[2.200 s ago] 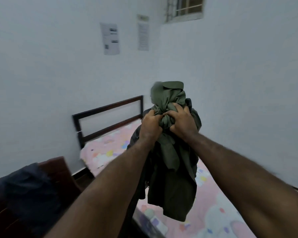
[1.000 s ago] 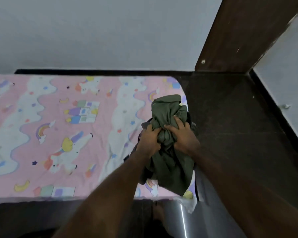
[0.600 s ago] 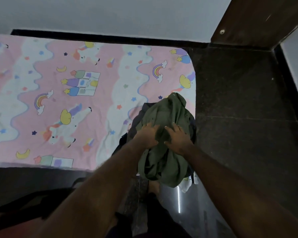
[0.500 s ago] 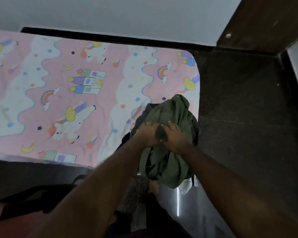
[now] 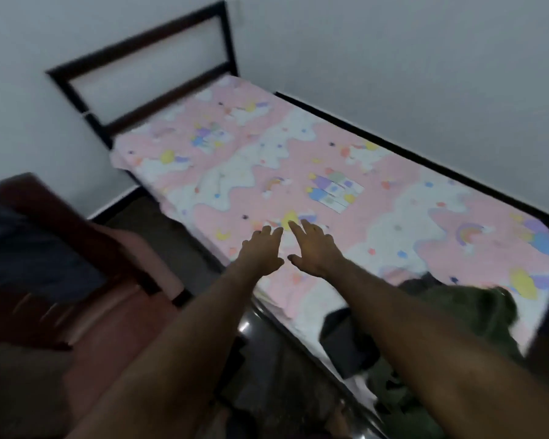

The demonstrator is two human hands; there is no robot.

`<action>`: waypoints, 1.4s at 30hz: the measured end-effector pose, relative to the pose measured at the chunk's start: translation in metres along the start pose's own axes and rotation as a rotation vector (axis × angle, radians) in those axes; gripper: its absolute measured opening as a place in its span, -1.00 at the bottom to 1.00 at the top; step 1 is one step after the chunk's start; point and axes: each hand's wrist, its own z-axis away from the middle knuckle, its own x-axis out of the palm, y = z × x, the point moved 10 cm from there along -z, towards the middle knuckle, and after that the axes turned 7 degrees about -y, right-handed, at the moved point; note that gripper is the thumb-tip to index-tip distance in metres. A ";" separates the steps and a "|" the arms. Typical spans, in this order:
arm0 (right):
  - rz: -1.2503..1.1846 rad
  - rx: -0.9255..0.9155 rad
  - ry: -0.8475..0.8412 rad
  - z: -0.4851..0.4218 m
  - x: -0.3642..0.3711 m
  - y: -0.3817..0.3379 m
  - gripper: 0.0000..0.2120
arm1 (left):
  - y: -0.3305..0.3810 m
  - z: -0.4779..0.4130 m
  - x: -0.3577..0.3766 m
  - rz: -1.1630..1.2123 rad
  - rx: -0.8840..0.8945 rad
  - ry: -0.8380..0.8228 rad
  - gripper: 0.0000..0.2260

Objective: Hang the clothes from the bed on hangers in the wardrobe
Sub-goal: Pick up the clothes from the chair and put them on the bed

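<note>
crumpled at the near edge of the bed (image 5: 393, 172), right of the fingers (image 5: 308, 229) and nearer: soft olive garment (image 5: 476, 315), no clear long axis, touching a dark garment (image 5: 346, 340). left hand (image 5: 262, 251) and right hand (image 5: 314, 248) outstretched, spread flat, holding nothing, above the smooth pink printed surface. open room beyond the fingers; wooden chair (image 5: 76, 236) to their left.

Ahead of my left hand (image 5: 262, 251) and right hand (image 5: 314, 248), both flat with straight fingers, the pink sheet of the bed (image 5: 267, 172) gives me open room up to the headboard (image 5: 140, 64). On my right, olive clothes (image 5: 476, 315) and a dark garment (image 5: 346, 340) crowd the near corner. On my left, a reddish chair (image 5: 86, 280) draped in dark cloth (image 5: 29, 255) narrows the floor strip (image 5: 178, 245). The wall (image 5: 425, 74) shuts the bed's far side.
</note>
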 end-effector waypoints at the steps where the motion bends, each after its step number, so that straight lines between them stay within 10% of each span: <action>1: 0.019 -0.051 0.008 -0.017 -0.009 -0.039 -0.23 | -0.040 0.011 -0.015 0.017 -0.051 0.042 -0.30; 17: 0.246 -0.696 -0.007 -0.142 -0.023 -0.579 -0.08 | -0.530 0.256 -0.090 0.329 -0.800 0.326 -0.34; 35: 0.450 -0.921 -0.051 -0.330 0.019 -0.779 -0.11 | -0.769 0.231 -0.111 0.221 -1.042 0.310 -0.26; 42: 0.360 -1.119 0.163 -0.337 0.017 -0.801 -0.76 | -0.790 0.209 -0.123 0.034 -1.047 0.430 -0.71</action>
